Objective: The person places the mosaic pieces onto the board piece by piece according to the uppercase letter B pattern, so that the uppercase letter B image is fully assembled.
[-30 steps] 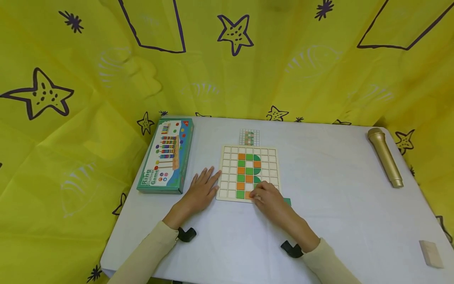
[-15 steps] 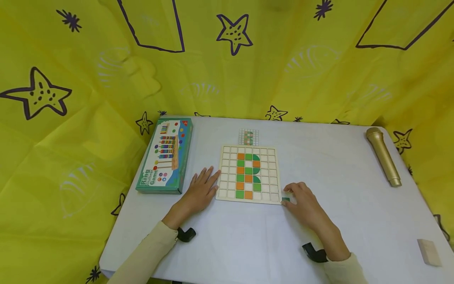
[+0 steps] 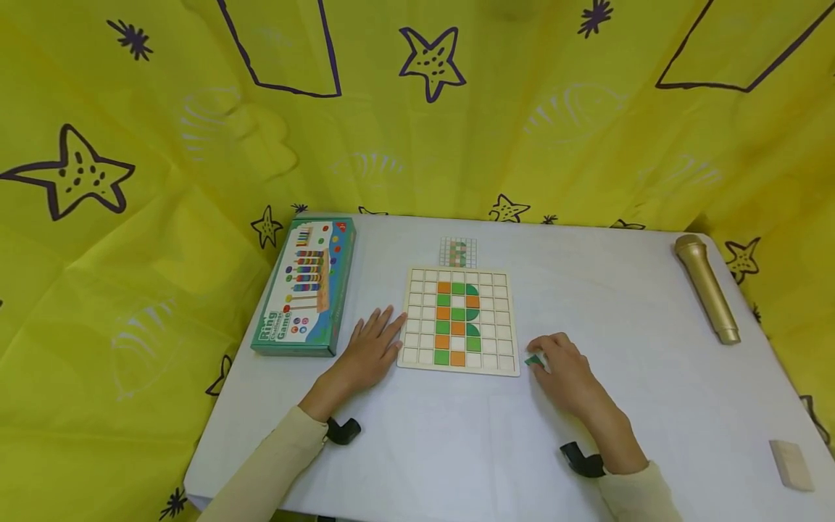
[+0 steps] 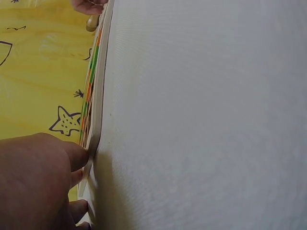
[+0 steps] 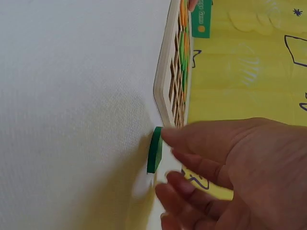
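A wooden grid board (image 3: 496, 319) lies mid-table, with orange, green and dark green rounded tiles in its middle columns. My left hand (image 3: 368, 355) lies with fingers extended on the table, fingertips at the board's left edge; the left wrist view shows the fingers (image 4: 76, 155) touching that edge. Just off the board's lower right corner, my right hand (image 3: 564, 370) has thumb and forefinger curled about a dark green tile (image 3: 533, 360). Close up in the right wrist view, the thumb tip meets the upper end of this green tile (image 5: 154, 151), which sits low by the white cloth.
A small pattern card (image 3: 459, 252) lies behind the board. The Ring Challenge Game box (image 3: 303, 290) is to the left. A gold microphone (image 3: 707, 290) lies at the right, and a pale wooden block (image 3: 792, 466) near the right front edge. A yellow curtain (image 3: 365, 130) hangs behind.
My right hand has left the orange tile in the board's bottom row and moved right to the dark green tile, which has turned and shifted slightly rightward. My left hand stays put.
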A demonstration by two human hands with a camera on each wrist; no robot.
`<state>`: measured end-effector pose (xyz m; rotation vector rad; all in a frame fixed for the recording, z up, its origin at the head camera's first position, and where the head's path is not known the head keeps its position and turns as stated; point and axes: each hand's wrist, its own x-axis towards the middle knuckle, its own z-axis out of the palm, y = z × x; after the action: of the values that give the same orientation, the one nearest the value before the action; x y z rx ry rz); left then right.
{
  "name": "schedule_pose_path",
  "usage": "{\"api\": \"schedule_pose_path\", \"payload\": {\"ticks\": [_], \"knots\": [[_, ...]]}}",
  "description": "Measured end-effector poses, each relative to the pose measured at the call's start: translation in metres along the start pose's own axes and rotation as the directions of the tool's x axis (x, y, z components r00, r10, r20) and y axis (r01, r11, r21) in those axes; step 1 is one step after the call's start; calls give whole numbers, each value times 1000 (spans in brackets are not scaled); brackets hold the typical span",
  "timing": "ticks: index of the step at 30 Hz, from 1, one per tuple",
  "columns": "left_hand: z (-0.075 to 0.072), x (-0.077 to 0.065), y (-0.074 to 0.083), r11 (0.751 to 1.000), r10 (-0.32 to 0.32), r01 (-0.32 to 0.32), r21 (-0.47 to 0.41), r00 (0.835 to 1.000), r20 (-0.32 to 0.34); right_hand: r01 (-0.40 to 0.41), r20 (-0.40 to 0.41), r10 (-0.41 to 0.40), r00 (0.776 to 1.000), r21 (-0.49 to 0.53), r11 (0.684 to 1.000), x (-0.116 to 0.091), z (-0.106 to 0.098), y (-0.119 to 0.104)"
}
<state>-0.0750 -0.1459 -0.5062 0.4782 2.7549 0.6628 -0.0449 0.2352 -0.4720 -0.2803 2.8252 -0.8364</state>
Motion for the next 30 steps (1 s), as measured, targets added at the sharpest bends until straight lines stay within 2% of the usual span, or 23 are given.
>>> {"api": "schedule_pose_path", "payload": {"ticks": [5,15,30], "knots": [[0,0,0,1000,2,-2,1,1000,-2,-74,-4,74,997,20,997,0,1,3],[0,0,1,1000,-2,2,1,1000,4,-73,4,72,997,22,997,-1,4,2],[-1,-1,1,1000,0,0,-2,1000,2,-166,7,165,986,24,986,-4,8,-5]]}}
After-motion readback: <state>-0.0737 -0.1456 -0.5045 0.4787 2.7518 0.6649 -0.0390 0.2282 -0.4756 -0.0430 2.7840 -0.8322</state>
